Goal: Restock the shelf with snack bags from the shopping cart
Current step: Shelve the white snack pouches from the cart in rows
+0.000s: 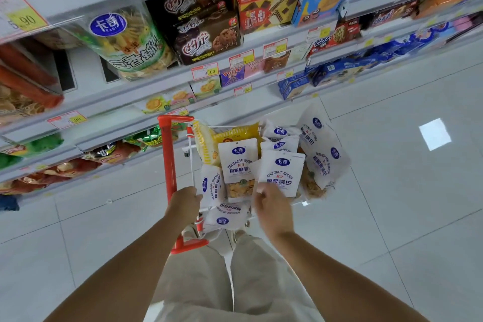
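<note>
Your right hand (271,208) pinches white Chestnut K2 snack bag (283,172); left hand (184,204) grips red-handled wire shopping cart (170,162) rim.

This is a supermarket aisle. Long white tiered shelves (156,87) carry printed price tags (205,71) along their front edges and are stocked with biscuit boxes (206,42) and packaged snacks. A red-handled shopping cart (168,159) heaped with snack bags (237,165) stands on the pale tiled floor (392,191).
</note>
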A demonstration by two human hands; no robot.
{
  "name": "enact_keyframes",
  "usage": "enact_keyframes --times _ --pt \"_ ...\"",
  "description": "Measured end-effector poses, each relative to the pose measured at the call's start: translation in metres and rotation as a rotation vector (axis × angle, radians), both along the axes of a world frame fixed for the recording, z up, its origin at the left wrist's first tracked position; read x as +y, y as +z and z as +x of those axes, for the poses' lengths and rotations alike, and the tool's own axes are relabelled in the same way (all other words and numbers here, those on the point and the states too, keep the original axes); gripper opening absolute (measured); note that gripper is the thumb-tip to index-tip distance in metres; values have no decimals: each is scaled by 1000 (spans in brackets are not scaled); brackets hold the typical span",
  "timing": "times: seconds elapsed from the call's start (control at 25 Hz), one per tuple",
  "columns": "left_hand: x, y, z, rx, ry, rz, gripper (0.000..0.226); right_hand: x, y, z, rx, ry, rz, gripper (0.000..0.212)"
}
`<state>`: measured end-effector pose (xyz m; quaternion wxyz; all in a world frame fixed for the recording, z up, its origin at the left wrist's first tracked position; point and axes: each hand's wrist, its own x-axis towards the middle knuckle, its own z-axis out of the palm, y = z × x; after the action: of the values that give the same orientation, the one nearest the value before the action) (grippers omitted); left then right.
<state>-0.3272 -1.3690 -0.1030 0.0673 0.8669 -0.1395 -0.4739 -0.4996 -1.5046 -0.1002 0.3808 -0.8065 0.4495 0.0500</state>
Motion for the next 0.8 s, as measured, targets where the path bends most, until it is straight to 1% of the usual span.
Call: enact_keyframes --times 0.04,0.08,0.12,0.16,0.2,0.24,0.28,0.32,0.36,0.4,0.44,0.48,0.6,0.68,0.8 --pt "-1 3 0 -12 23 -17 23 -13 7 3 -89 -347 -57 14" --pt "-3 6 1 -34 56 -51 21 -32 12 2 -168 -673 -122 23" --pt "-6 11 2 -87 83 -89 22 -56 14 -4 -196 -911 -179 35" --pt "-14 16 4 -163 107 -141 25 -79 15 -12 -161 -1070 -199 51" --pt "-23 22 5 -224 121 -208 29 -100 14 -20 -65 -1148 -154 68" --pt "-33 29 5 -253 109 -270 32 -116 11 -27 58 -1170 -58 82" --pt "-43 34 6 -250 89 -319 34 -127 7 -33 164 -1153 50 88" --pt "-50 37 5 -228 73 -351 36 -134 3 -39 252 -1090 155 82" --pt "-55 39 4 -205 58 -360 38 -138 0 -43 299 -985 221 67" --pt "-57 40 3 -187 53 -355 38 -141 0 -46 310 -882 227 50" --pt "-57 40 2 -174 58 -347 39 -144 1 -49 291 -817 178 38" --pt "-55 41 2 -166 63 -343 39 -144 3 -53 217 -821 123 30" --pt "-51 40 -1 -146 69 -357 40 -145 29 -66 -120 -930 130 13" --pt "-55 42 -2 -139 72 -364 40 -153 49 -71 -250 -947 158 12" --pt "-63 48 -4 -134 69 -385 39 -162 67 -67 -328 -937 219 9"
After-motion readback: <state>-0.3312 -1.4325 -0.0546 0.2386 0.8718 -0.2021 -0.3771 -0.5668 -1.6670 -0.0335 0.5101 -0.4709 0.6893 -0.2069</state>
